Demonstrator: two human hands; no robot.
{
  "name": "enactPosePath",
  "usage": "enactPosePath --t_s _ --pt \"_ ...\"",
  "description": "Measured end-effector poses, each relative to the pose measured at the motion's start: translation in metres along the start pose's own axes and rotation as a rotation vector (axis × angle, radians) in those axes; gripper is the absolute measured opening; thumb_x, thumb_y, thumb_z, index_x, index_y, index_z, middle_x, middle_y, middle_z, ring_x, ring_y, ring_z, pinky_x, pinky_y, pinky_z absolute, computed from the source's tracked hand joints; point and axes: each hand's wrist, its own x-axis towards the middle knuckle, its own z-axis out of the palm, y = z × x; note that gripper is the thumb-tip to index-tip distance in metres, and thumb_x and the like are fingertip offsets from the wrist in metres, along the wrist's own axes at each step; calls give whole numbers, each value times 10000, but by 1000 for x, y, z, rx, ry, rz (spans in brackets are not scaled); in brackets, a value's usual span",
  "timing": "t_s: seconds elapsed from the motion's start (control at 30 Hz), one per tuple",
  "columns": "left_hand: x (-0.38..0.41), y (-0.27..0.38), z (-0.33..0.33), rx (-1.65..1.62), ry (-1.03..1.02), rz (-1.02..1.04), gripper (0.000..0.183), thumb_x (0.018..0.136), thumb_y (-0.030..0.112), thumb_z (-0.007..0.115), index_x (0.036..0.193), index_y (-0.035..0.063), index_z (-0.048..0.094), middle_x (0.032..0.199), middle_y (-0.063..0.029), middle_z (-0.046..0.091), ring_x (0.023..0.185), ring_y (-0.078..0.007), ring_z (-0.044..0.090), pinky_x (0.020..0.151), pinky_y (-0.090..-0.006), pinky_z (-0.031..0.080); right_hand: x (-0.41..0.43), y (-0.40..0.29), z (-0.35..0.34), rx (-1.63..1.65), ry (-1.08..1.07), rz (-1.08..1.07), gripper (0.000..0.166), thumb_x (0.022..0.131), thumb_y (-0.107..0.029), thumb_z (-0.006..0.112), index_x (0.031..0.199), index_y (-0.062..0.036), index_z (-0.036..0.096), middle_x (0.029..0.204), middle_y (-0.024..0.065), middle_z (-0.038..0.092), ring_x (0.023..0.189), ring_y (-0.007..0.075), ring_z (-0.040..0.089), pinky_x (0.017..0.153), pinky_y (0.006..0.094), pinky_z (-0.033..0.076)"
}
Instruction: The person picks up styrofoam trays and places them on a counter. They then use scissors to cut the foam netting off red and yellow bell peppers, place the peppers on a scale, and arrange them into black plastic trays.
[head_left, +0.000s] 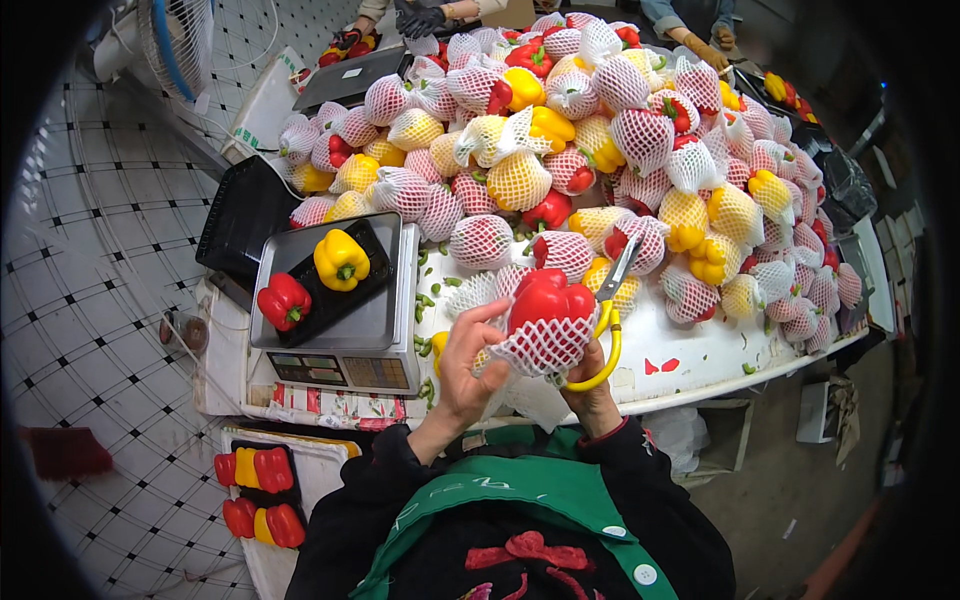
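A red bell pepper, its lower half in a white foam net, is between my two hands. My left hand touches the net's left side with fingers and thumb. My right hand supports the pepper from below right and holds yellow-handled scissors, blades pointing up and away. On the steel pan of a weighing scale, a black tray bears a yellow bell pepper; a red one rests at its edge. A large heap of netted red and yellow peppers lies beyond my hands.
Green stem bits and red scraps lie on the white table. Black trays stand left of the scale. Packed pepper trays sit lower left. A fan and other people's gloved hands are at the far side.
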Motion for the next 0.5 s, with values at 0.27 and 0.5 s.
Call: enactPosePath --t_s 0.27,0.5 --pt "17 28 -20 -149 -339 -562 1016 567 256 885 1364 28 298 1235 -164 514 972 -210 600 848 -324 484 0 -12 2 -348 -119 -195 813 673 -336 783 1279 6 363 1157 108 536 1048 178 547 910 325 457" --pt "-19 -3 4 -1045 -55 -762 1082 602 205 850 1427 109 157 1355 -88 387 1248 -215 410 1026 -378 366 -5 -24 26 -644 -49 -232 655 710 -142 790 1222 -11 403 1031 63 599 841 97 528 765 255 451"
